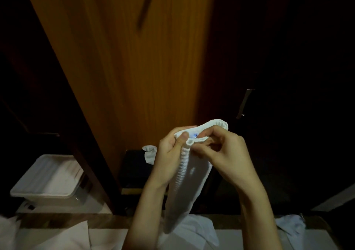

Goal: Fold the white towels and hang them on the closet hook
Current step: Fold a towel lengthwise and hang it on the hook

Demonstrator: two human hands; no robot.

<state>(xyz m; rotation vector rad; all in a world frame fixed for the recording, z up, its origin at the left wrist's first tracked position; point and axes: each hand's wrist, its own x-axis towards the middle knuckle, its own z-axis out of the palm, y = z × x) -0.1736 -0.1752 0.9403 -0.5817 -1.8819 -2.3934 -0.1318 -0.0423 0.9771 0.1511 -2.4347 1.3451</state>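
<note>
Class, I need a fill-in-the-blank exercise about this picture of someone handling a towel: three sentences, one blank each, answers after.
1. Both hands, left and right, grip the top edge of a ____ towel.
2. The towel hangs ____ from the hands.
3. A pale plastic tub sits on the ____ side of the wooden door.

Answers: white; down; left

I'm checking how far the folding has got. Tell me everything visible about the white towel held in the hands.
The white towel looks like ribbed, knitted cloth, folded into a long narrow strip hanging downward in front of the wooden door. Its top edge curls over. The left hand pinches the top corner with the thumb; the right hand grips the upper edge. Something small and blue shows near the top.
</note>
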